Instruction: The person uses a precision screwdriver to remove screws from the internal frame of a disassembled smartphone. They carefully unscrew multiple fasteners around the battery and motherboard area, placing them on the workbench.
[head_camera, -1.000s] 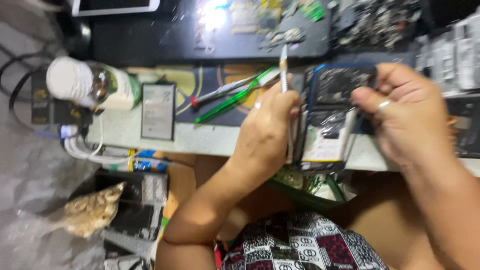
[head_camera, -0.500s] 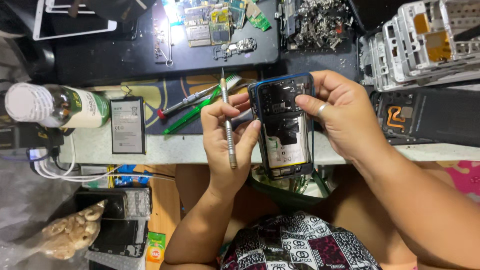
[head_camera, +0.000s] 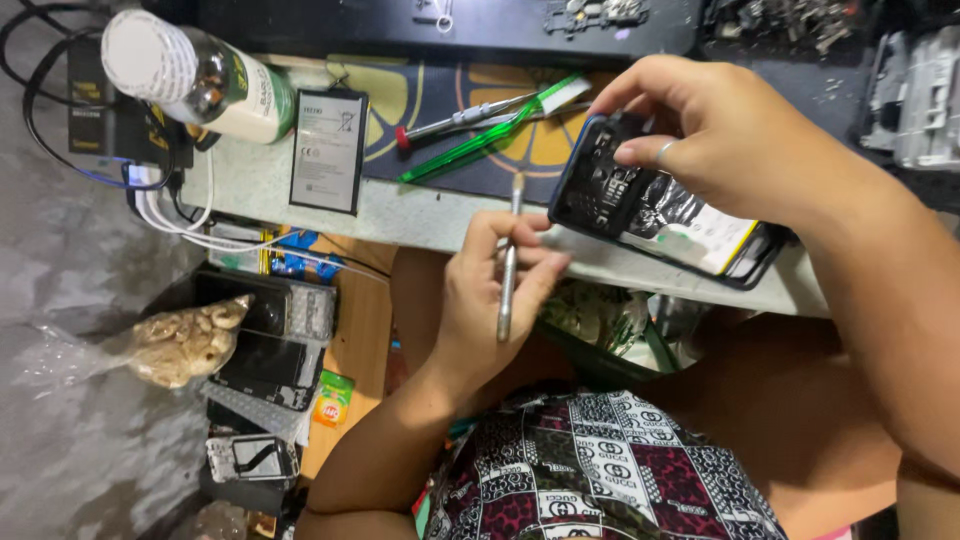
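An opened phone (head_camera: 655, 205) with its back cover off is held at the surface (head_camera: 250, 180) edge by the right hand (head_camera: 740, 140), whose fingers are clamped on its upper end. A thin metal tool (head_camera: 509, 260) is pinched upright between the closed fingers of the left hand (head_camera: 490, 300), at about seven o'clock from the phone. A flat grey battery (head_camera: 329, 150) with a rectangular label lies at nine o'clock, beside a bottle (head_camera: 195, 80) with a white cap.

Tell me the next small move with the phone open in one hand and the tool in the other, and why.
Probably bring the tool tip to the opened phone: right hand tilts its exposed inside toward left hand, whose tool is apart from it.
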